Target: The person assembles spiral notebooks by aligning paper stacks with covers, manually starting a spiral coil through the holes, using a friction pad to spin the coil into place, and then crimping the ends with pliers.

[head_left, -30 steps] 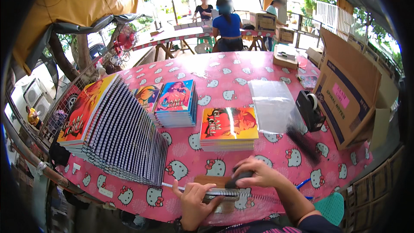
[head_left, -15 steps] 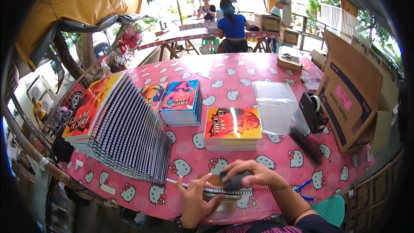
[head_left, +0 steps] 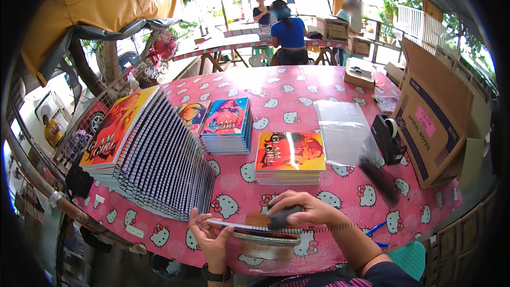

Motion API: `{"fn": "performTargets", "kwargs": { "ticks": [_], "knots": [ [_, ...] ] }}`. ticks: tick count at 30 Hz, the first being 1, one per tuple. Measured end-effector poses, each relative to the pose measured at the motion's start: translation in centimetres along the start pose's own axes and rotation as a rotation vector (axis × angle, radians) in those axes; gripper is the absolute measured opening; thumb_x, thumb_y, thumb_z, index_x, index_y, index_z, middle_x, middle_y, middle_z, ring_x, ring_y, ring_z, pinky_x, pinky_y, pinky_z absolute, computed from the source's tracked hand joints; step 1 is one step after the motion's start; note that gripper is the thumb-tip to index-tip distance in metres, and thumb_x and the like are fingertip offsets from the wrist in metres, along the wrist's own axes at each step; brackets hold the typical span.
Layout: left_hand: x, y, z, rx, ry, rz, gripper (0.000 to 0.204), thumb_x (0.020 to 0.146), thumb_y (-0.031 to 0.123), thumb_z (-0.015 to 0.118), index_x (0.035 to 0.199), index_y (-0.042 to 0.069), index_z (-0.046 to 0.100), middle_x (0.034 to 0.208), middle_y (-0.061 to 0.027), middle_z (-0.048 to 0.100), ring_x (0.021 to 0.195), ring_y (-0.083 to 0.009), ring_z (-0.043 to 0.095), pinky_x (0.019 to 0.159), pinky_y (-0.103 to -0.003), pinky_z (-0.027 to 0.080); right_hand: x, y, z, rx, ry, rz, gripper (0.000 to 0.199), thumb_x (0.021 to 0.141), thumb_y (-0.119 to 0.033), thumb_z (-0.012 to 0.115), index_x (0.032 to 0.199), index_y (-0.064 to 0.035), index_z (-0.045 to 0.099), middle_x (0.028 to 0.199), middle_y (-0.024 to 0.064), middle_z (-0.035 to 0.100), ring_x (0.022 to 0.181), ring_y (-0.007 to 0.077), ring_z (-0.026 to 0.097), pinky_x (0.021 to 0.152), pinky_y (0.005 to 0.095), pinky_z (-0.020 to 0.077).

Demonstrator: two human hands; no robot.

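A thin notebook (head_left: 241,228) is held nearly edge-on close to me, with its punched edge up. My left hand (head_left: 210,238) grips its left end between thumb and fingers. A dark spiral coil (head_left: 337,227) runs along that edge and trails off to the right past my wrist. My right hand (head_left: 308,207) is closed round a dark, rounded block (head_left: 285,217) that rests on the edge; its exact kind does not show. Just under the notebook is a pale, worn block-like stand (head_left: 268,250). Some brown surface (head_left: 257,220) shows behind the notebook.
A tall stack of spiral notebooks (head_left: 159,154) stands at left. Unbound stacks with blue (head_left: 226,119) and red-yellow covers (head_left: 289,151) lie ahead. Clear plastic sheets (head_left: 345,127), loose black coils (head_left: 378,180), a tape dispenser (head_left: 388,138) and a carton (head_left: 430,122) are at right. Several people work beyond.
My left hand has shifted left and turned, its fingers now at the notebook's end. The notebook has tilted, showing more of the stand. My right hand and block moved slightly.
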State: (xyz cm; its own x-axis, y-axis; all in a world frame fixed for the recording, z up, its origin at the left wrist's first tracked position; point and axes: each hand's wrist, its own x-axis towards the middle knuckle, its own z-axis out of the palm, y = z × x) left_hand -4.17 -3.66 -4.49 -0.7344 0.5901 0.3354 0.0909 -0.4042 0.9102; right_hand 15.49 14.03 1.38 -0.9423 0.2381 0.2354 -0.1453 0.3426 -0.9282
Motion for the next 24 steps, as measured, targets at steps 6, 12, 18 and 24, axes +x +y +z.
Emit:
{"fn": "performTargets", "kwargs": {
  "ticks": [6,12,18,24],
  "knots": [
    [0.4,-0.8,-0.6,-0.224,-0.118,-0.145,0.04,0.076,-0.001,0.072,0.111,0.002,0.052,0.089,-0.0032,0.057,0.082,-0.0097,0.055,0.073,-0.022,0.048,0.4,1.3,-0.1,-0.597,0.106,0.241,0.052,0.077,-0.052,0.067,0.106,-0.0089,0.069,0.109,0.012,0.063,0.111,0.0285,0.052,0.097,0.0417,0.039],
    [0.2,-1.3,-0.6,-0.361,-0.14,-0.254,0.032,0.076,-0.003,0.07,0.104,0.003,0.055,0.087,-0.0032,0.059,0.08,-0.0093,0.057,0.073,-0.021,0.047,1.3,0.8,0.2,-0.419,-0.063,0.161,0.048,0.082,-0.046,0.064,0.112,-0.0084,0.066,0.116,0.0169,0.061,0.108,0.0307,0.053,0.098,0.0409,0.0372],
    [-0.2,-1.2,-0.7,-0.375,-0.152,-0.287,0.026,0.076,-0.003,0.07,0.097,0.004,0.057,0.088,-0.0036,0.062,0.08,-0.0092,0.058,0.074,-0.022,0.047,2.1,0.3,0.7,-0.176,-0.173,0.097,0.063,0.079,-0.053,0.065,0.118,-0.0035,0.062,0.116,0.016,0.06,0.113,0.0284,0.051,0.097,0.0401,0.0386],
    [-0.2,-1.3,-1.1,-0.39,-0.174,-0.301,0.027,0.077,-0.004,0.068,0.1,0.003,0.056,0.089,-0.0049,0.062,0.082,-0.011,0.058,0.076,-0.024,0.047,2.6,0.2,1.9,0.16,-0.189,-0.057,0.07,0.074,-0.056,0.065,0.127,-0.011,0.055,0.118,0.0171,0.059,0.108,0.0302,0.053,0.095,0.0396,0.0396]
  ]
}}
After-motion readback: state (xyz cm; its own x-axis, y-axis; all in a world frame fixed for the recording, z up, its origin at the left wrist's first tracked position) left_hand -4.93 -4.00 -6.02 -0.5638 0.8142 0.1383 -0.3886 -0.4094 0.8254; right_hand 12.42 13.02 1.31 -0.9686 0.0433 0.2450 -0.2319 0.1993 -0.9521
